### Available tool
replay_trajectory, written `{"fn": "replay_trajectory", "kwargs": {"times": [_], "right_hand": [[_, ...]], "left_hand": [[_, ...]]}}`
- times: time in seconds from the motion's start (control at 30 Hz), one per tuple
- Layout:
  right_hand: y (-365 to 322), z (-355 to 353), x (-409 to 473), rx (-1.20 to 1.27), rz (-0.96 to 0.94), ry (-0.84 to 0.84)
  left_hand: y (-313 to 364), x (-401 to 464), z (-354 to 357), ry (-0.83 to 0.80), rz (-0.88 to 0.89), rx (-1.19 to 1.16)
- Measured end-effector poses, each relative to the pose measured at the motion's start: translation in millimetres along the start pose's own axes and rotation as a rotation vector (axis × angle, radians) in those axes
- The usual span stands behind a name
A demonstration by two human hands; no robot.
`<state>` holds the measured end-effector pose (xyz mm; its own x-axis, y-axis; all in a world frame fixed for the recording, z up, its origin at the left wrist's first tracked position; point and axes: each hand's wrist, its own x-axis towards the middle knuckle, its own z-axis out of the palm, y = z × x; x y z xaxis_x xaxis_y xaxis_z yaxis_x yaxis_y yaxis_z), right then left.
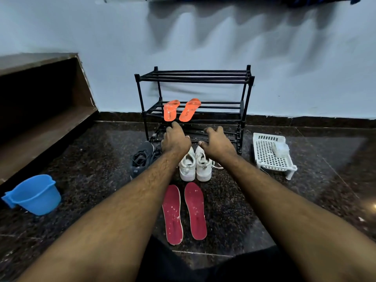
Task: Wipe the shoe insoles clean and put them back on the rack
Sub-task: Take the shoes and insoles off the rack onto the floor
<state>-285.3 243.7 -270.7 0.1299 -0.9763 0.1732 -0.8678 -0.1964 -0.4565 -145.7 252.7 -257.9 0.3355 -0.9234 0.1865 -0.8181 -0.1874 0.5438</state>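
Two orange insoles (pixel 181 110) lie side by side on the middle shelf of the black shoe rack (pixel 194 76) against the wall. Two red insoles (pixel 184 212), speckled with white dirt, lie on the dark floor in front of me. My left hand (pixel 175 137) reaches toward the rack just below the orange insoles, fingers loosely curled and holding nothing. My right hand (pixel 217 141) reaches beside it near the bottom shelf, also holding nothing. A pair of white sneakers (pixel 195 166) stands under my wrists.
Dark sneakers (pixel 142 157) sit left of the white pair. A blue bucket (pixel 34 195) stands at the left near wooden steps (pixel 40 123). A white perforated tray (pixel 271 154) holding a pale cloth or sponge (pixel 280 149) sits right of the rack.
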Motion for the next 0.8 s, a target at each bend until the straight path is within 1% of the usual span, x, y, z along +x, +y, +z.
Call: {"fn": "replay_trajectory", "kwargs": {"times": [0.2, 0.37, 0.47, 0.57, 0.63, 0.73, 0.8], "right_hand": [[6, 19, 51, -0.066, 0.003, -0.065], [8, 41, 114, -0.114, -0.032, -0.102], [12, 62, 159, -0.138, -0.050, -0.087], [21, 89, 202, -0.131, -0.065, -0.132], [29, 107, 232, -0.079, -0.072, -0.179], [38, 126, 268, 0.055, -0.041, -0.216], [42, 143, 292, 0.177, -0.004, -0.206]], "left_hand": [[-27, 57, 15, -0.082, 0.009, 0.045], [-43, 121, 36, -0.076, 0.040, 0.102], [-52, 167, 52, -0.074, 0.046, 0.113], [-66, 217, 74, -0.081, -0.014, 0.047], [-75, 249, 92, -0.061, -0.092, -0.043], [-80, 285, 114, -0.018, -0.225, -0.215], [-80, 306, 130, 0.042, -0.303, -0.379]]}}
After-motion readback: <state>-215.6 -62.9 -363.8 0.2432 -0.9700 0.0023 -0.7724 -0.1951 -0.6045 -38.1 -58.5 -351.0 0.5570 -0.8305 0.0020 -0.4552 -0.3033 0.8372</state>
